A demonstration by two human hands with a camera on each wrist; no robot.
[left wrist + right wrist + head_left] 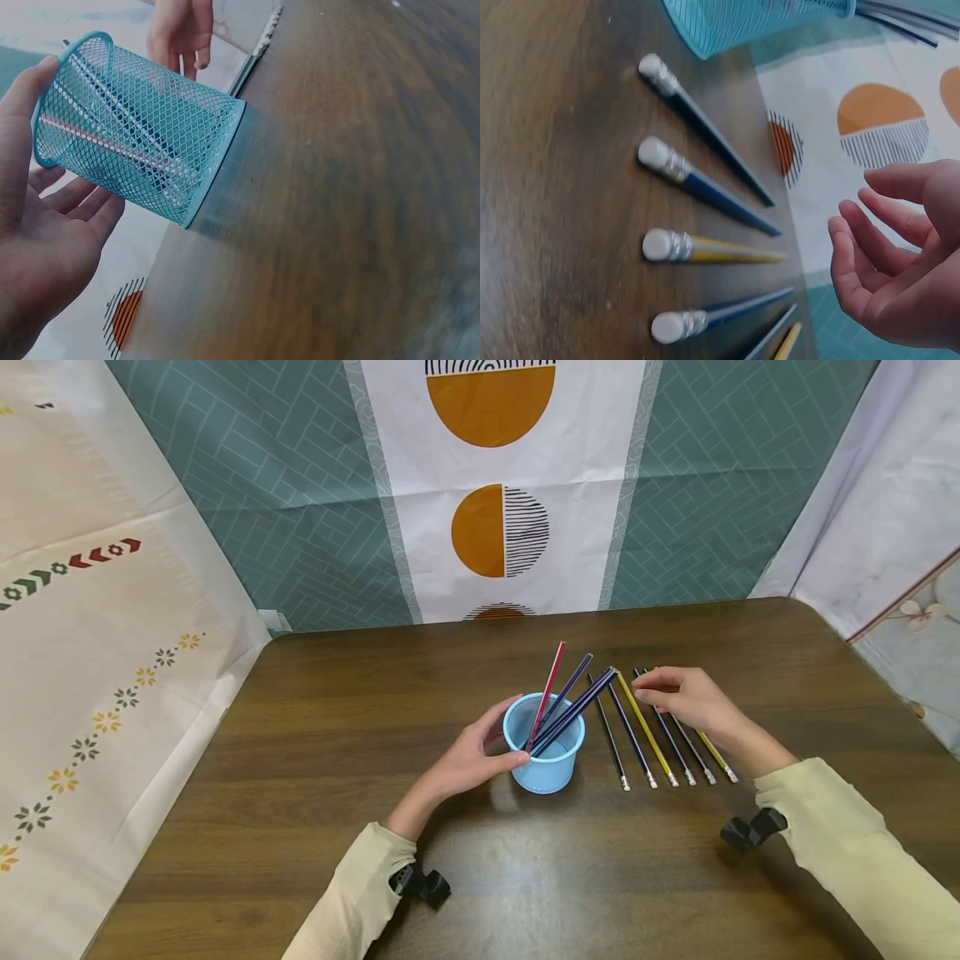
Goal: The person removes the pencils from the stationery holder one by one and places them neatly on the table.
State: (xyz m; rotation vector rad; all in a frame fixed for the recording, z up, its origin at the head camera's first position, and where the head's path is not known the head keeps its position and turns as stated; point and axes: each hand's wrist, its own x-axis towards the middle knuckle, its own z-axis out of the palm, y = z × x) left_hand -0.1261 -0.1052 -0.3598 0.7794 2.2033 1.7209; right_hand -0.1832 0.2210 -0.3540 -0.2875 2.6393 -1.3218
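A light blue mesh pencil cup [546, 777] stands upright on the wooden table, and my left hand [472, 753] holds it from the left. The thumb lies at the near rim, the other fingers around the far side. Inside the cup lean a red pencil [552, 672] and several dark blue pencils [592, 695]. To its right, several pencils lie in a row, eraser ends toward me, among them a yellow pencil [647, 731] and a dark blue pencil [705, 189]. My right hand [693, 702] hovers over the row's far ends, fingers loosely bent, nothing between them [907, 262].
The brown table [337, 735] reaches back to a teal and white patterned cloth [300, 502]. A pale cloth with printed flowers [112, 652] hangs on the left. Each wrist carries a small black camera mount [753, 829].
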